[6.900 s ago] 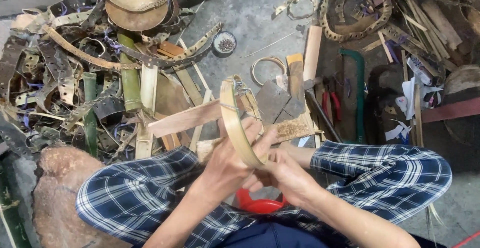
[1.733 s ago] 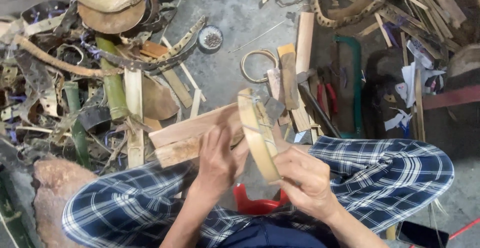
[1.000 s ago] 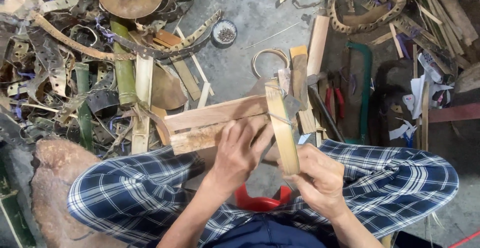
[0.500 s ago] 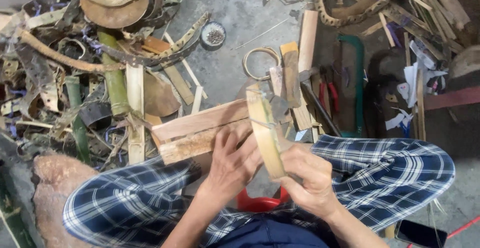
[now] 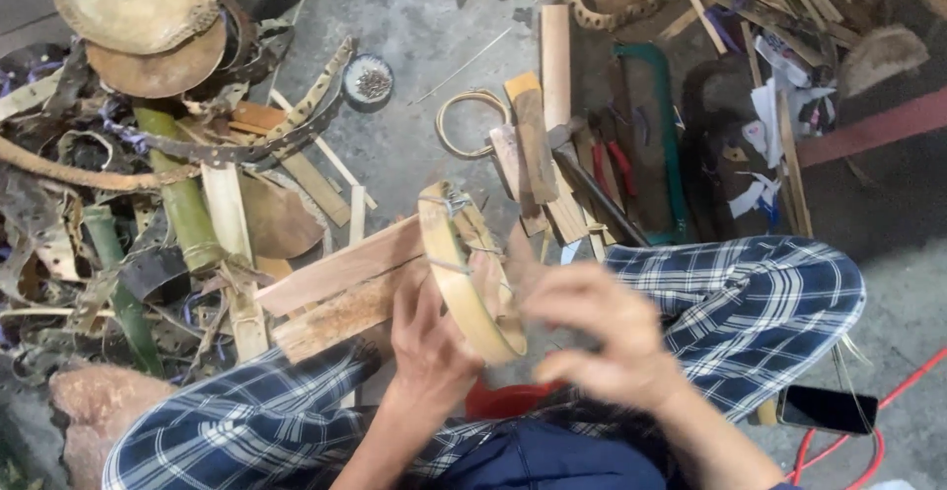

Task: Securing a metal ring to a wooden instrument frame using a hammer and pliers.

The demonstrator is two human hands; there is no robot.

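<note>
while the fingers of the left hand [image 5: 429, 347] curl around the lower rim of a bamboo hoop [image 5: 466, 271], steadying it on edge above the lap, the right hand [image 5: 597, 327] is motion-blurred at the hoop's 4 o'clock side; whether its fingers pinch anything cannot be told. the hoop sits between the checked-trousered knees, apparently kept upright so its binding can be reached. two wooden slats [image 5: 340, 288] lie at its 9 o'clock, a green-framed saw [image 5: 663, 145] at 1 o'clock, a small ring [image 5: 464, 123] at 12, a phone [image 5: 827, 409] near the right knee.
</note>
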